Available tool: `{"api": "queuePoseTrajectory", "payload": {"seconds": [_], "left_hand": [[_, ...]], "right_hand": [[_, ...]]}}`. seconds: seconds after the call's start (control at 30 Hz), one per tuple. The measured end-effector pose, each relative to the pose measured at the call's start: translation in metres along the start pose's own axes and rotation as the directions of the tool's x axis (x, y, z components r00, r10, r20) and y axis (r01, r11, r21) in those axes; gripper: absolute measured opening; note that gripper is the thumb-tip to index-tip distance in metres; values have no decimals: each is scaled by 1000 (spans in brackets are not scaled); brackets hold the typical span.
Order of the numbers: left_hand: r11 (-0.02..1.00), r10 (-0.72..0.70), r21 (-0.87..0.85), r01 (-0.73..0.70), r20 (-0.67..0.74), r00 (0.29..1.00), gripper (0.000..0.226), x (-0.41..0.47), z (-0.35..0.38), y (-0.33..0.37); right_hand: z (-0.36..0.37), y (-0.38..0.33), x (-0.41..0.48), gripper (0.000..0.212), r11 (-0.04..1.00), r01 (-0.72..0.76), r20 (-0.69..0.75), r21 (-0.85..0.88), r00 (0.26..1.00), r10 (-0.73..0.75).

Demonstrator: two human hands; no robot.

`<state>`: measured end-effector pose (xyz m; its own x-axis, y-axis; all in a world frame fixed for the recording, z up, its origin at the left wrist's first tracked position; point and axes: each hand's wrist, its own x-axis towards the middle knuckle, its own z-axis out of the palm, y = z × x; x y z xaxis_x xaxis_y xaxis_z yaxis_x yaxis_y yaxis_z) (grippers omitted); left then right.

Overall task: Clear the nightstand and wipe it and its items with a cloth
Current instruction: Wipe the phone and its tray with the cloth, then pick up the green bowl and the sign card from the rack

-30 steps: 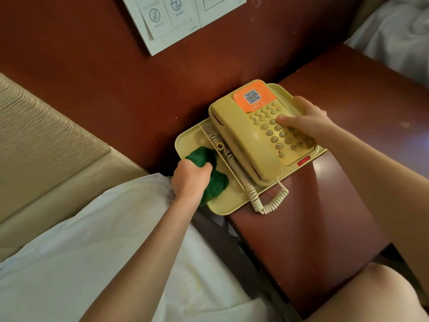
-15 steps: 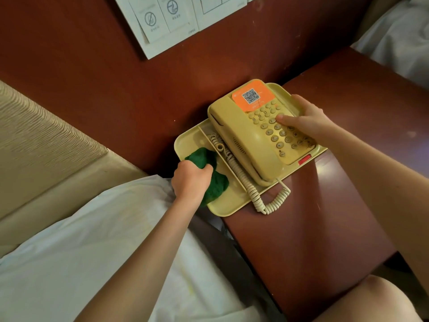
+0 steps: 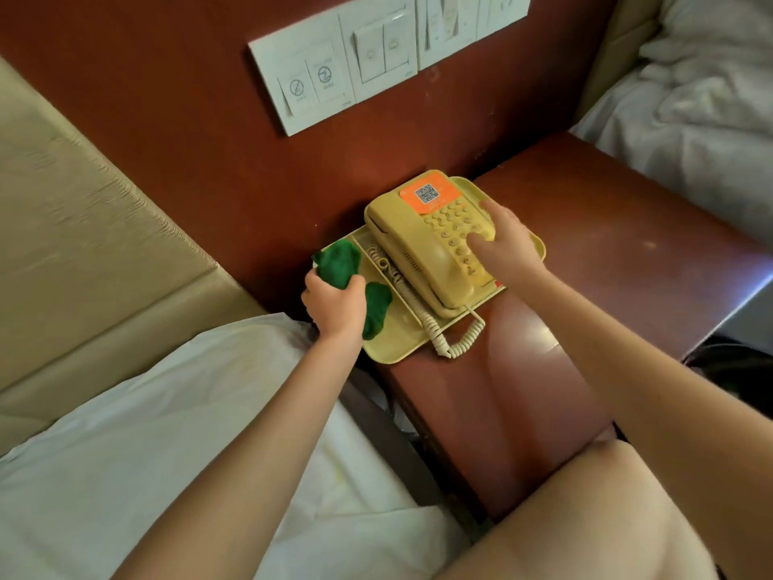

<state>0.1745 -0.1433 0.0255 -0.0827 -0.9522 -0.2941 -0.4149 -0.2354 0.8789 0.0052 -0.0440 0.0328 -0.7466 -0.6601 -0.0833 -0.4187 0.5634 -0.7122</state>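
Note:
A cream telephone (image 3: 422,249) with an orange QR sticker sits on a pale yellow tray (image 3: 393,343) at the left back of the dark red nightstand (image 3: 594,261). Its coiled cord (image 3: 443,341) loops over the tray's front rim. My left hand (image 3: 334,305) grips a bunched green cloth (image 3: 341,263) on the tray's left compartment, by its far corner. My right hand (image 3: 504,244) lies on the keypad with its fingers curled over the phone's right side.
A white switch panel (image 3: 376,56) is on the red wall behind. A beige headboard (image 3: 83,228) and white bedding (image 3: 146,433) lie to the left. Another bed with rumpled white sheets (image 3: 702,106) is at the right. My knee (image 3: 585,517) is at the front.
My left hand has pushed the green cloth farther back on the tray toward its far left corner. My right hand stays on the phone. The view has tilted up, showing more wall.

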Motion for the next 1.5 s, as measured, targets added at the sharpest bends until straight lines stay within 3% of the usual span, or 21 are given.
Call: {"api": "queuePoseTrajectory", "payload": {"seconds": [0.13,0.23,0.33,0.43,0.53,0.67,0.83,0.97,1.07,1.17,1.23,1.33,1.5], "left_hand": [[983,177,-70,-172,58,983,69,-31,-2,15],[923,380,-114,-368,117,918,73,-61,-3,26],[862,506,-89,-500,232,831,63,-98,0,30],[820,542,-41,-570,374,753,54,-138,6,28],[799,550,-86,-595,505,665,50,-173,15,21],[776,548,-153,-611,645,534,45,-220,31,15],[767,511,-234,-597,786,348,47,-278,49,5],[792,445,-268,-549,869,217,47,-320,60,-1],[901,254,-176,-396,955,156,54,-348,69,-8],[958,0,6,-288,1000,19,63,-378,82,-20],[951,-57,36,-307,997,-60,65,-400,94,-30],[912,-87,37,-409,991,-104,57,-436,113,-42],[885,-146,45,-463,972,-184,48,-499,138,-69]], "right_hand": [[-3,-22,-54,38,936,-87,24,340,996,84],[-12,-38,-91,32,795,-279,207,538,959,196],[-20,-40,-120,50,479,-541,499,692,837,226],[-32,-28,-145,66,131,-607,594,784,794,128],[-50,-14,-170,64,-43,-559,557,828,811,177],[-77,18,-205,44,-238,-470,523,850,808,272],[-111,64,-253,32,-319,-303,414,898,829,377],[-134,93,-288,32,-297,-184,312,937,824,472],[-148,116,-313,29,-298,-103,255,949,807,533],[-157,141,-340,33,-251,-13,173,968,760,627],[-161,161,-360,37,-177,41,100,983,692,715],[-170,190,-394,38,-98,69,36,993,612,790],[-191,227,-459,43,-162,154,44,975,580,814]]}}
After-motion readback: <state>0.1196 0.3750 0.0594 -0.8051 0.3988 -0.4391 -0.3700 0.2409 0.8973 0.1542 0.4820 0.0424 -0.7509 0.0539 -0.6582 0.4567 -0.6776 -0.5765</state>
